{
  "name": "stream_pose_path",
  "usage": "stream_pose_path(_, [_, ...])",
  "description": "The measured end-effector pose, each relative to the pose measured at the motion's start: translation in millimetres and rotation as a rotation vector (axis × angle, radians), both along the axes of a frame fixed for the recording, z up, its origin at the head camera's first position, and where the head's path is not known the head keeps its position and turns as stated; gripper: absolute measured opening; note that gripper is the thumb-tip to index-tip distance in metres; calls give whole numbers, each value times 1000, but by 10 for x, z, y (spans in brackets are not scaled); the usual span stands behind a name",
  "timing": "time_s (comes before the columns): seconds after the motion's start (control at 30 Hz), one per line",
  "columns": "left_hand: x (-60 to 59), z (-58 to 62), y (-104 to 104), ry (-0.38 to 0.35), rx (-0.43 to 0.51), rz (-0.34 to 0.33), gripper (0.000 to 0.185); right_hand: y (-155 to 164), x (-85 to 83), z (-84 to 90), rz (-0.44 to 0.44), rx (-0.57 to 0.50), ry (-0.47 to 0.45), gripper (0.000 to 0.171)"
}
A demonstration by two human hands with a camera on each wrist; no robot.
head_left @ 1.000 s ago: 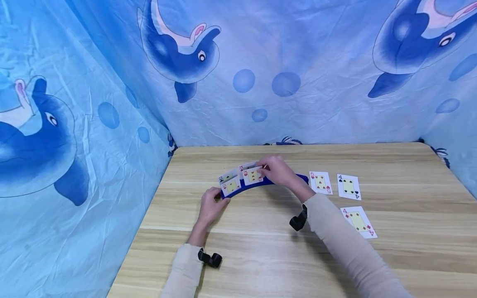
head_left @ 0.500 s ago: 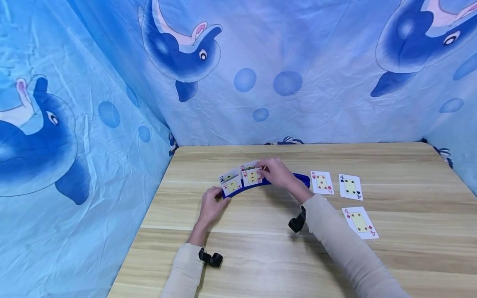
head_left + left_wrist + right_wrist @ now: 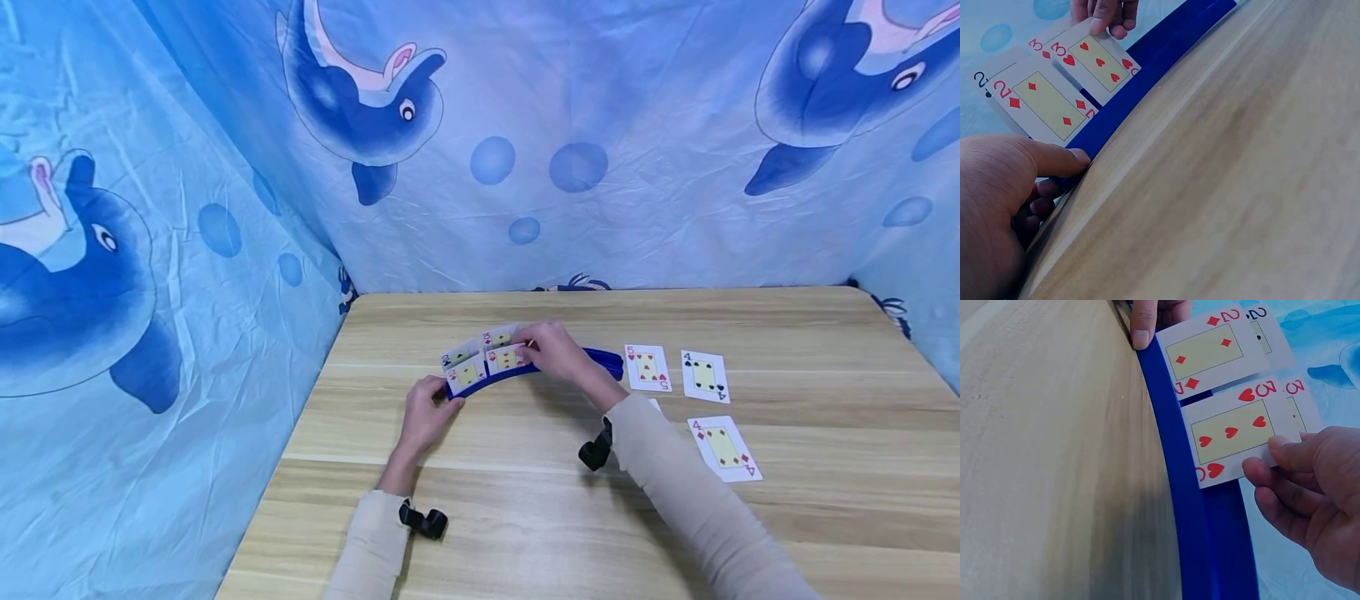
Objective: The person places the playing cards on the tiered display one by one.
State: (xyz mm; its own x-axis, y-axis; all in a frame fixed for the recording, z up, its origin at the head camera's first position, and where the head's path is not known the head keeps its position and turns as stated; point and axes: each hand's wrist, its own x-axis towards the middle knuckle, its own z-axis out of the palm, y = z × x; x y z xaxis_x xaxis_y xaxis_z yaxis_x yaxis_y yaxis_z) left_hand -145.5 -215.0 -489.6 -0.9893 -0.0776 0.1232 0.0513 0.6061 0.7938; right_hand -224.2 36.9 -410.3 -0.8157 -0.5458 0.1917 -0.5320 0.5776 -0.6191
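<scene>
Three of hearts (image 3: 1232, 434) — right hand (image 3: 1319, 494) pinching it, left hand (image 3: 997, 200) gripping blue holder (image 3: 1229, 537) — partly hides another three (image 3: 1301, 405).

We look forward and down from the head, well back above the tabletop (image 3: 525, 500); up close at the wrists, we're facing opposite ways along the blue rack (image 3: 1222, 550), sharing the three of hearts (image 3: 1100, 65).

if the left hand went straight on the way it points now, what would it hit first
The blue card holder, whose end the left hand grips. Just past that end, the two of diamonds seems to be next in line, though depth is hard to judge.
</scene>
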Motion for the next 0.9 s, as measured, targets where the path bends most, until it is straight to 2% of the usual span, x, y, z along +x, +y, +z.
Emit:
stream_pose_path(0.17, [-5,-1,8,1,-8,-1,38,77,13,71,-22,8,-28,21])
stream_pose_path(0.33, [-3,-3,2,-6,-3,0,39,220,19,215,-52,16,-9,22])
stream_pose_path(0.63, [-9,7,-10,-1,-1,-3,38,658,-1,473,-101,68,32,23])
stream_pose_path(0.9, [-7,6,-4,-12,-11,-1,40,1011,51,618,-156,84,48,22])
